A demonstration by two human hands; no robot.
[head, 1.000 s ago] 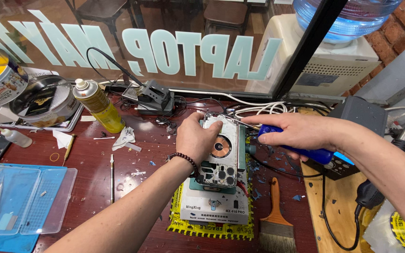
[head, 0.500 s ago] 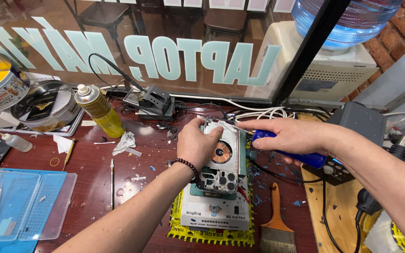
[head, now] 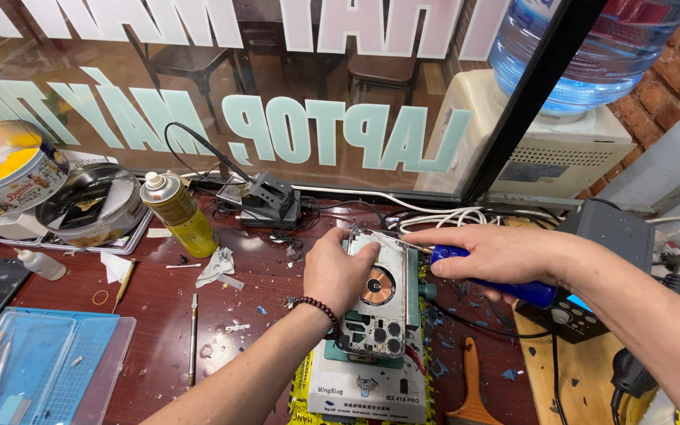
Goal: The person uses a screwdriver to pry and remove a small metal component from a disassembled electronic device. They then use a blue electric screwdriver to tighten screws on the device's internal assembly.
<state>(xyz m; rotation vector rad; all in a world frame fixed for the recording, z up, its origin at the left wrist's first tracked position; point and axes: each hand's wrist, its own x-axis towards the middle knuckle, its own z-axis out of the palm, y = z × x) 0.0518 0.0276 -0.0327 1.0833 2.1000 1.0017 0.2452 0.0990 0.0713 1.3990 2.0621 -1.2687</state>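
Left hand (head: 338, 271) pressing opened phone (head: 378, 303), right hand (head: 491, 253) gripping blue-handled tool (head: 491, 282) at its top edge

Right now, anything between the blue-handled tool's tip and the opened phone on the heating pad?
Nothing visible. The right hand holds the blue-handled tool with its thin metal tip already at the top edge of the opened phone. The left hand rests on the phone's left side, beside the tip, not across its path.
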